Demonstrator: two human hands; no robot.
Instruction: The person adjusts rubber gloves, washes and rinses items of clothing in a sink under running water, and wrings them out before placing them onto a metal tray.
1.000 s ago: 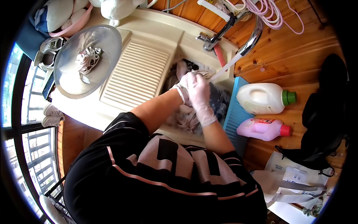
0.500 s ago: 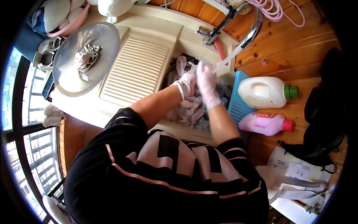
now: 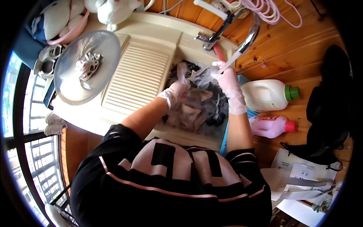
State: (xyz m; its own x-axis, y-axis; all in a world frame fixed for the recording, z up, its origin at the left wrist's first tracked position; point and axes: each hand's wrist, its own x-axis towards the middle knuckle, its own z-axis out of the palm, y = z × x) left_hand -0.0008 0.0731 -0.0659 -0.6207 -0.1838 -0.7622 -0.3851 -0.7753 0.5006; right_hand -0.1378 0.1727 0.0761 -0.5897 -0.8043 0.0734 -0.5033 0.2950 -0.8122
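My left hand (image 3: 177, 92), in a thin translucent glove, is closed on a light cloth (image 3: 182, 73) at the left side of the sink basin. My right hand (image 3: 227, 80), gloved too, is by the water stream at the basin's right side; whether its fingers hold anything is unclear. Water runs from the curved tap (image 3: 250, 38) beside it. Dark wet clothes (image 3: 216, 104) and pale pinkish clothes (image 3: 191, 113) lie in the foamy water between and below my hands.
A ribbed washboard (image 3: 136, 73) adjoins the basin on the left, with a clear bowl (image 3: 66, 89) holding laces beyond it. To the right stand a white bottle (image 3: 264, 94) and a pink bottle (image 3: 267, 126). A red-handled object (image 3: 219, 52) lies by the tap.
My hands have moved apart: the left toward the washboard side, the right up and right to the water stream. More of the clothes between them shows.
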